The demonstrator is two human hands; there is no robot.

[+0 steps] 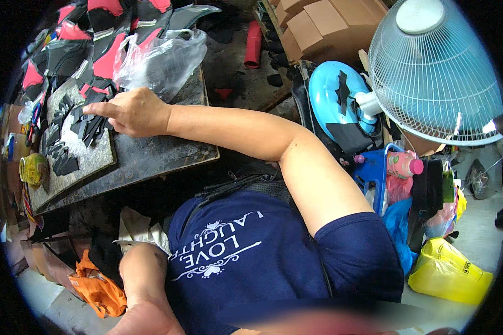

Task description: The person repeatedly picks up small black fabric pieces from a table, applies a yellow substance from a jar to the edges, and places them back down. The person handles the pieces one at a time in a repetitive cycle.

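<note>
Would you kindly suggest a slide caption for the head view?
Right hand over black strips on a grey board, near a clear plastic bag.

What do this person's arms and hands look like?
The right hand and forearm look bare, without glove or watch; the short sleeve is plain navy. The left hand, cut off by the frame, shows no glove; no left sleeve is visible.

more than ten black strips (89,132), too heaped to count exactly; one table (162,148), one grey board (99,159), one clear bag (170,61), one yellow bag (447,273), one red roll (252,44), one fan (435,70), one blue basket (374,172), one pink bottle (401,165), one navy shirt (274,251).
</note>
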